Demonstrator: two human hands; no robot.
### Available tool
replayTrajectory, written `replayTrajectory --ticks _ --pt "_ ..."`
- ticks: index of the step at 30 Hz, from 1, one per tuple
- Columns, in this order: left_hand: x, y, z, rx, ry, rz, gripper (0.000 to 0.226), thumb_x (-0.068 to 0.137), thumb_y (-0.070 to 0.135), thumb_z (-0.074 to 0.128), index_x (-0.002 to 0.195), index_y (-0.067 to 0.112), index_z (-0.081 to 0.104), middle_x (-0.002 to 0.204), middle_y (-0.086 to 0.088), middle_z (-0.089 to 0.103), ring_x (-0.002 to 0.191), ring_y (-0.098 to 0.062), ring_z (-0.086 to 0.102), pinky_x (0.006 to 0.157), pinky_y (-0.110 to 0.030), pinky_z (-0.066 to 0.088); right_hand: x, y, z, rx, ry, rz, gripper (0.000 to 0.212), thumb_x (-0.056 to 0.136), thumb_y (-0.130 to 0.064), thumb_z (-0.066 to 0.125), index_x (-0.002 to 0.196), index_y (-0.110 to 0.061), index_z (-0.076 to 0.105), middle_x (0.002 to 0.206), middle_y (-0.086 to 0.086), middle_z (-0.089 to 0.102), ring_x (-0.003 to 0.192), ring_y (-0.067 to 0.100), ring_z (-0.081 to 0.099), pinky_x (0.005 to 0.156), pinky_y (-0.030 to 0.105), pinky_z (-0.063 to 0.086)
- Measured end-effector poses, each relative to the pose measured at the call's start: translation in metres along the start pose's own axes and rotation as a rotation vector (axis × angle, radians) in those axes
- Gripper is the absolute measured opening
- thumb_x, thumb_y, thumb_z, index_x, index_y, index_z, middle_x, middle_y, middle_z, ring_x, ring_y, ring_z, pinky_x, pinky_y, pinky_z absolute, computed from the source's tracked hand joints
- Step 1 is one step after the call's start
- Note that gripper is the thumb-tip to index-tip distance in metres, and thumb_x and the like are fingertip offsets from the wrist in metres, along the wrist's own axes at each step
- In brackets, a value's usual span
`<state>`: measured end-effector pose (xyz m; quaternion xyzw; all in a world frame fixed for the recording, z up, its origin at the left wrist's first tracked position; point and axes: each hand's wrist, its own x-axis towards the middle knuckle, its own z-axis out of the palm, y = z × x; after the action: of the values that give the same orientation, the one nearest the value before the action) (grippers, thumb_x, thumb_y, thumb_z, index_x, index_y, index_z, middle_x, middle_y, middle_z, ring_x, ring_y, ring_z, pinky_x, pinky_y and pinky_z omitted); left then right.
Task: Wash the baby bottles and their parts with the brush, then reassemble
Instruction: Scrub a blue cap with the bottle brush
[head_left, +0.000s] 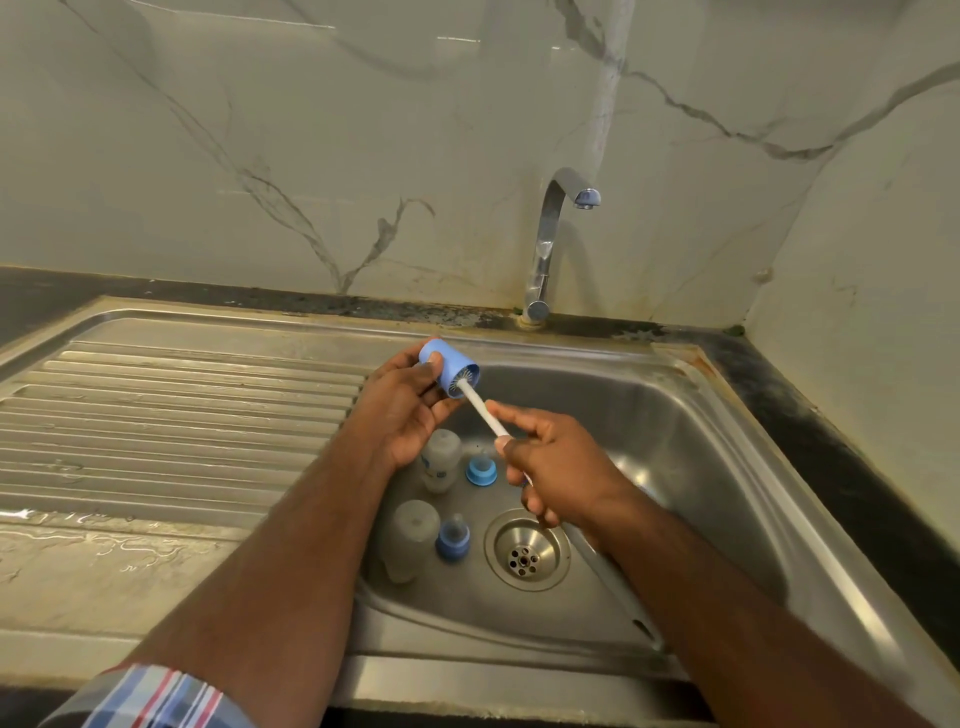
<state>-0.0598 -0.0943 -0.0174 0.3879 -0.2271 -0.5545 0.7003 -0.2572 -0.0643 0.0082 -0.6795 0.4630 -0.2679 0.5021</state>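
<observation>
**Brush goes into blue cap over kitchen sink**

You hold a blue bottle cap (445, 375) above the sink (675, 441), your left hand (402, 410) curled round it with the open end tipped toward your right hand (550, 467), so the brush (480, 408) can enter straight. The bristles sit inside the cap; your right-hand grip is clamped on the white handle, thumb and fingers pinching it near the middle for control (a high hold would likely wobble). Working over the basin keeps drips off the counter (104, 561). Below, two cloudy bottles (440, 460) (413, 538) lie on the sink floor, each with a blue teat ring (481, 470) (453, 540) just beside it, near the drain (525, 556). The tap (553, 228) shows no running water. By the look of it, the bottles await washing.
</observation>
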Motion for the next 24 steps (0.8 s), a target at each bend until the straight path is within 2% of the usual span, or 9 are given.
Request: replayTrajectory --ticks 3,5,8,12,14,17,20,22,24 --pt "-0.001 -0.001 0.002 -0.002 -0.023 -0.002 0.024 0.104 0.008 0.053 0.127 0.004 0.058 0.110 -0.022 0.072 0.092 -0.029 0.075 0.075 -0.038 0.064 0.006 0.008 -0.002 -0.649 0.132 -0.182 0.050 0.105 -0.025 0.045 0.149 -0.046 0.037 0.099 -0.002 0.063 0.074 0.013 0.056 0.064 0.027 0.046" --pt "-0.002 -0.001 0.002 -0.005 -0.029 -0.013 0.024 0.104 0.007 0.052 0.128 0.003 0.057 0.110 -0.022 0.072 0.091 -0.029 0.075 0.075 -0.038 0.064 0.006 0.012 0.001 -0.856 0.144 -0.213 0.056 0.105 -0.024 0.040 0.153 -0.047 0.024 0.101 0.000 0.056 0.084 0.018 0.053 0.071 0.033 0.046" --pt "-0.002 -0.001 0.003 0.002 -0.011 -0.016 0.029 0.105 0.006 0.050 0.133 0.002 0.055 0.112 -0.022 0.069 0.092 -0.028 0.073 0.074 -0.037 0.064 0.006 0.007 0.006 -0.853 0.076 -0.214 0.059 0.103 -0.019 0.045 0.154 -0.044 0.029 0.107 0.001 0.064 0.075 0.015 0.053 0.066 0.029 0.042" --pt "-0.003 0.000 0.003 -0.060 0.000 -0.012 0.033 0.104 0.006 0.050 0.136 0.001 0.053 0.117 -0.023 0.067 0.096 -0.030 0.072 0.077 -0.040 0.064 0.000 -0.001 -0.001 -0.073 -0.036 0.002 0.046 0.102 -0.019 0.053 0.142 -0.042 0.052 0.073 0.002 0.059 0.043 0.012 0.044 0.040 0.024 0.036" --pt "-0.003 0.001 0.003 -0.122 0.000 -0.022 0.029 0.104 0.005 0.049 0.131 0.003 0.057 0.126 -0.027 0.063 0.103 -0.035 0.070 0.080 -0.043 0.064 -0.002 0.001 -0.002 0.072 -0.035 0.032 0.044 0.102 -0.016 0.053 0.140 -0.039 0.054 0.070 0.004 0.055 0.041 0.011 0.043 0.039 0.021 0.031" --pt "-0.004 0.000 0.003 -0.138 -0.003 -0.025 0.030 0.103 0.003 0.047 0.130 0.008 0.059 0.130 -0.026 0.061 0.104 -0.036 0.070 0.078 -0.043 0.064 0.000 0.007 -0.003 -0.368 0.123 -0.156 0.046 0.103 -0.021 0.050 0.144 -0.042 0.049 0.092 -0.005 0.064 0.058 0.003 0.056 0.055 0.024 0.045" --pt "-0.004 0.000 0.004 -0.154 -0.006 -0.028 0.033 0.102 0.003 0.047 0.133 0.007 0.058 0.133 -0.028 0.059 0.103 -0.037 0.070 0.078 -0.045 0.064 0.003 0.015 -0.002 -0.853 0.194 -0.233 0.053 0.105 -0.028 0.040 0.151 -0.049 0.026 0.098 -0.001 0.052 0.083 0.018 0.055 0.076 0.038 0.051" --pt "-0.004 0.002 0.005 -0.177 -0.002 -0.023 0.031 0.101 0.002 0.047 0.128 0.007 0.060 0.134 -0.029 0.058 0.105 -0.039 0.069 0.080 -0.046 0.064 0.003 0.014 0.004 -0.947 0.205 -0.250 0.059 0.104 -0.024 0.038 0.153 -0.048 0.017 0.097 0.000 0.049 0.083 0.022 0.055 0.074 0.039 0.050" --pt "-0.004 0.003 0.006 -0.183 0.006 -0.016 0.028 0.101 0.001 0.046 0.123 0.007 0.062 0.134 -0.029 0.057 0.108 -0.040 0.066 0.079 -0.046 0.064 0.004 0.009 0.008 -0.902 0.143 -0.251 0.060 0.103 -0.021 0.042 0.154 -0.045 0.024 0.103 0.002 0.059 0.086 0.022 0.058 0.074 0.035 0.048"
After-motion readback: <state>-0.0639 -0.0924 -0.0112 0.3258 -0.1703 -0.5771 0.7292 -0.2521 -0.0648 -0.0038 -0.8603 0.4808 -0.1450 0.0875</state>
